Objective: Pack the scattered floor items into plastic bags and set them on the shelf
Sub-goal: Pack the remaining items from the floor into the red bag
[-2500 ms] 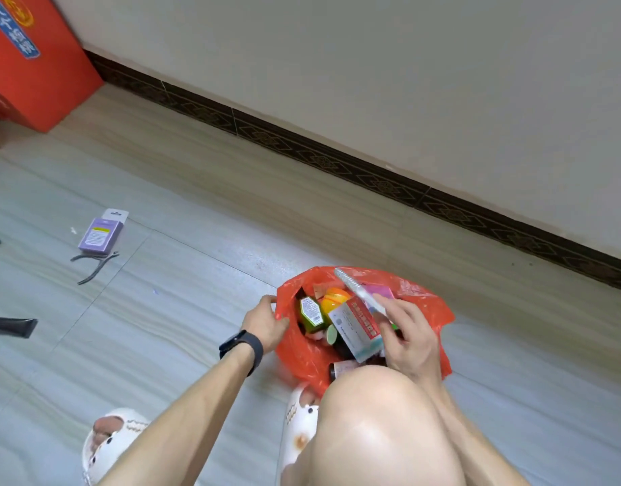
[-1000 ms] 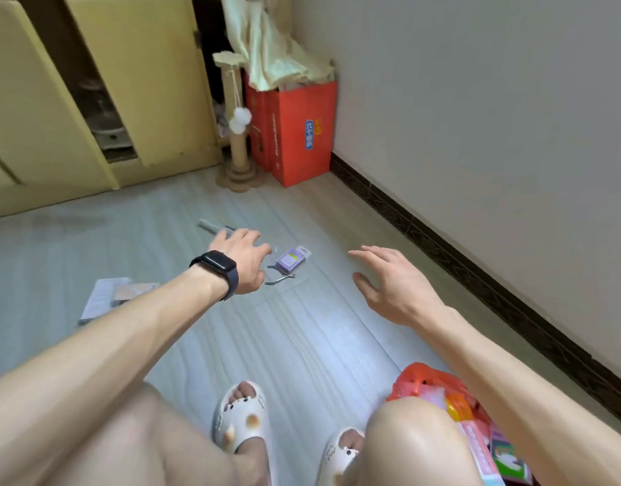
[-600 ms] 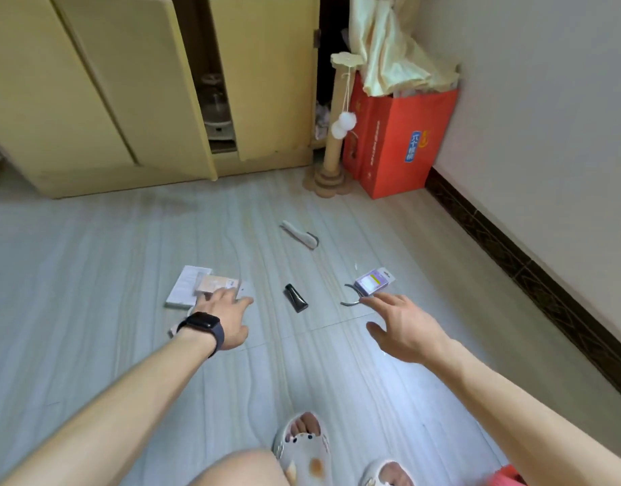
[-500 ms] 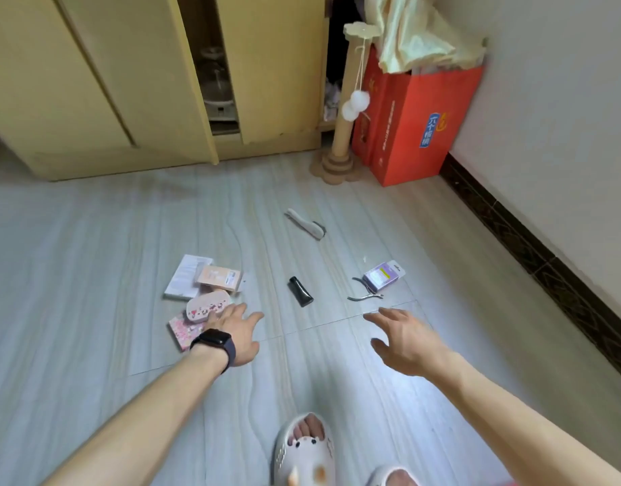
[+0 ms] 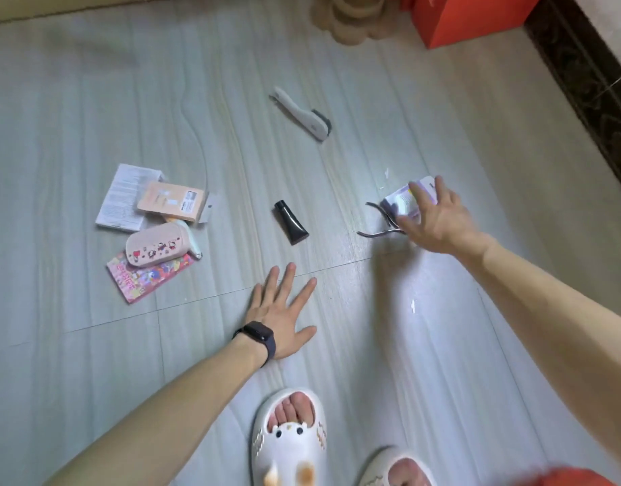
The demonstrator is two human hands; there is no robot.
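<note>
One purple packet [image 5: 403, 201], on the floor [image 5: 91, 345] just beside the metal nippers [image 5: 377, 224], sits under the curled fingers of your right hand [image 5: 439, 221] while your left hand [image 5: 284, 310] rests flat and open near the black tube [image 5: 291, 222]; risk: a hasty grip snags the nippers and drops both.

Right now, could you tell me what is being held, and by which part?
Left hand: nothing, flat on floor. Right hand covers the small purple-and-white card packet at its near end; blur hides any grip.

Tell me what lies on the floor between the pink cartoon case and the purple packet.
A black tube, plus metal nippers beside the purple packet; the head view shows it.
</note>
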